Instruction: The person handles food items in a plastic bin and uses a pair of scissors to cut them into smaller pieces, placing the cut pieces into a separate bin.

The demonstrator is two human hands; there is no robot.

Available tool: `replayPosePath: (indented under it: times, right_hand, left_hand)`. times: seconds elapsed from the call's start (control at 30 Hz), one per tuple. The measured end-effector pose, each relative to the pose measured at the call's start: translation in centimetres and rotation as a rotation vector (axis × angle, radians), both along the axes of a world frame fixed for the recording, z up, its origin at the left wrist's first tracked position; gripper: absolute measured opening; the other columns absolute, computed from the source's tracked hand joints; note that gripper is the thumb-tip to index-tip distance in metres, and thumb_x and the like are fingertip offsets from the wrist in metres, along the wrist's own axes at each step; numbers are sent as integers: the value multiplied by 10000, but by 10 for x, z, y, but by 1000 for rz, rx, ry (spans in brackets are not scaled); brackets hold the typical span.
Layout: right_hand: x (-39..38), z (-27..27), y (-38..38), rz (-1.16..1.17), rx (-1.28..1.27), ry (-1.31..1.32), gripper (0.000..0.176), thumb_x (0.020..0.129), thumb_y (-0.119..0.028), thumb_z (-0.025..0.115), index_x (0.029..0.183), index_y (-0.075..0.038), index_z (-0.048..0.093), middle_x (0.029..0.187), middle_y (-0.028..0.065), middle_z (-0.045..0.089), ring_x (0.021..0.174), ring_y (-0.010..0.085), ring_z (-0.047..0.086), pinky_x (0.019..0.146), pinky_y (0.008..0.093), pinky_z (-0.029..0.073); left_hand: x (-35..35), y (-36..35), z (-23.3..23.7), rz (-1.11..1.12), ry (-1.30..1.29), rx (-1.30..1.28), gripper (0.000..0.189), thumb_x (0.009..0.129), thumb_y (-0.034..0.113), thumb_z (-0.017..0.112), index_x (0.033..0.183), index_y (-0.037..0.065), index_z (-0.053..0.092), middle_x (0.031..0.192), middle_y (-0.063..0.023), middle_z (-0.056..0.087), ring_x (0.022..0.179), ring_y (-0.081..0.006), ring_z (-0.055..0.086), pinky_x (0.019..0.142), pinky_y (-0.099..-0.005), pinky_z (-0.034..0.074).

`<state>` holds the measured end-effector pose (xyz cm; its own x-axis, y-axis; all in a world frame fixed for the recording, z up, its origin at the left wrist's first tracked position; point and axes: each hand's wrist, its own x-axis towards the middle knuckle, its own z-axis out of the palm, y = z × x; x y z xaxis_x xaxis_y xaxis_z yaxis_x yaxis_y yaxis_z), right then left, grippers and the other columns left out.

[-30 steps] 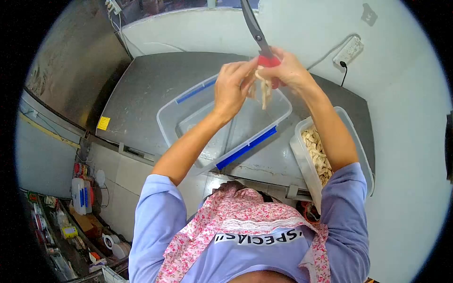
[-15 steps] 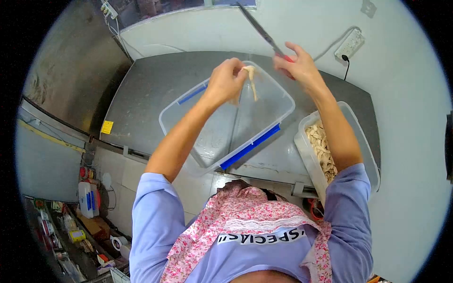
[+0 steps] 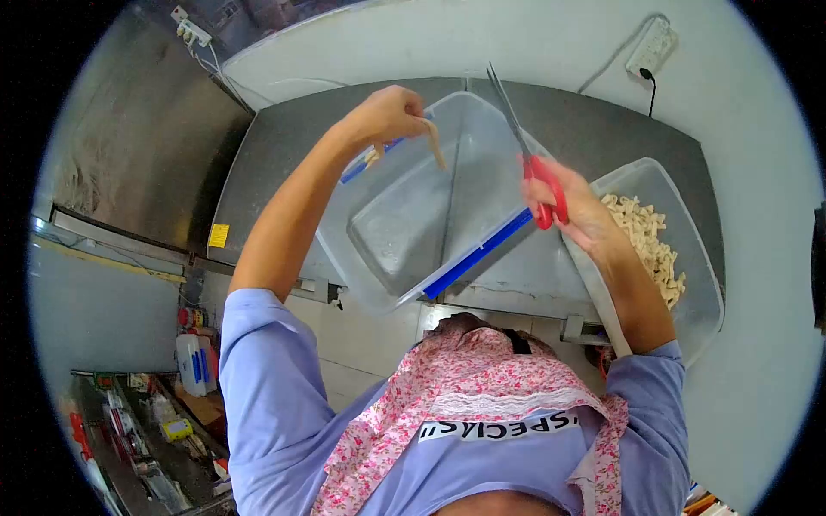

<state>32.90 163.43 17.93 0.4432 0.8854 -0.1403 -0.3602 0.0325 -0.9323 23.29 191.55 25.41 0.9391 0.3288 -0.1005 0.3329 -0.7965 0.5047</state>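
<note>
My left hand [image 3: 391,116], fingers pinched together, is over the far left side of a clear plastic box [image 3: 370,288] with blue clips. A pale, soft strip [image 3: 435,144] hangs from its fingertips, and another bit of the same colour shows below the hand. My right hand [image 3: 587,217] has its fingers through the red handles of a pair of scissors [image 3: 514,125]. The blades point up and away over the right side of the box. Just beside my right wrist, a second clear tub [image 3: 707,258] holds a heap of pale, short, curled pieces [image 3: 645,236].
Both containers stand on a grey metal table [image 3: 292,138] against a white wall. A power strip [image 3: 651,47] with a black plug hangs on the wall at right. At lower left lies a drawer [image 3: 151,430] of tools and packets. A steel cabinet [image 3: 129,129] stands at left.
My left hand has moved left with the pale strip. The scissors have come down and nearer, now upright rather than slanting left. The view has shifted slightly, showing more of the tub's heap.
</note>
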Motion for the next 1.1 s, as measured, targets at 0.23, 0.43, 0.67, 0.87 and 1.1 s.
replayPosePath:
  times: [0.23,0.43,0.67,0.87,1.1]
  right_hand:
    - [-48,-3,-27,228,50,332,623,845,-404,684,1296,-40,455,888,28,581,716,111,548,625,236,437]
    - [-57,-10,-9,256,27,406,550,881,-456,620,1239,-61,487,879,52,595,710,135,573,606,271,462]
    - [-43,-15,10,225,63,268,680,853,-525,614,1293,-32,454,904,49,605,780,125,572,693,257,460]
    - [-42,-1,16,176,-39,127,410,863,-341,678,1122,-61,526,849,-11,533,728,50,501,610,194,411]
    - [-41,2,17,228,13,99,307,852,-279,672,1037,-85,523,821,-47,499,707,30,447,616,188,377]
  left_hand:
    - [8,9,-3,37,-22,-20,225,739,197,699,842,4,644,724,-55,603,584,-128,527,502,-276,422]
    - [15,0,-6,19,-100,-2,223,743,187,698,859,3,651,749,-73,622,628,-151,568,553,-287,461]
    - [8,-18,-11,39,-121,-46,212,756,170,701,876,5,645,755,-66,639,678,-138,580,591,-292,460]
    - [1,-25,-20,175,-198,-112,181,789,165,685,886,18,643,733,-46,621,659,-119,573,593,-279,457]
    - [-7,-23,-44,166,-496,-353,151,798,127,686,899,23,646,735,-9,601,640,-77,528,556,-255,448]
